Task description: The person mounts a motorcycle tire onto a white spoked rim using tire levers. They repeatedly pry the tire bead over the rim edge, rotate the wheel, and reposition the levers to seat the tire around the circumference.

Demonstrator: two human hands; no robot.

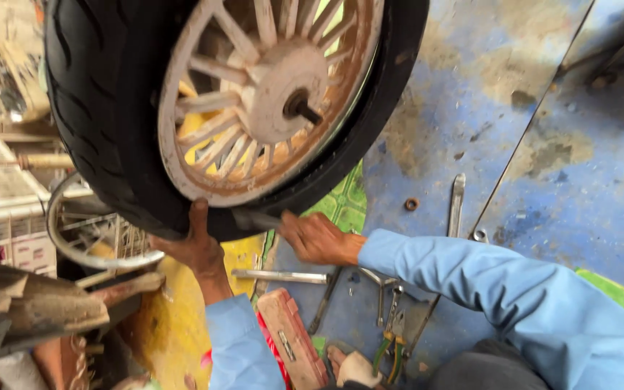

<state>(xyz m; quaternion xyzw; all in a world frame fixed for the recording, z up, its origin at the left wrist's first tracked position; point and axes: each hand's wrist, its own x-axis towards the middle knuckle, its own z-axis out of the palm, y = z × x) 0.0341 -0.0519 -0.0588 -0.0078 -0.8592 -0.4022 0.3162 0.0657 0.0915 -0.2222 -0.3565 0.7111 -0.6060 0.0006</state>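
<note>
Bracing one black tyre (102, 108) with one pale spoked rim (269, 94), left hand (196, 245) presses flat; right hand (312, 237) grip closed on one tyre lever (254, 218).

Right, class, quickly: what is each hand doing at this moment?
Left hand: pressed against the tyre by the wheel rim, holding nothing.
Right hand: closed on a metal tool at the rim.

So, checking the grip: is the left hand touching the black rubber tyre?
Touching: the head view shows the left hand pressed against the black rubber tyre at its lower edge.
</note>
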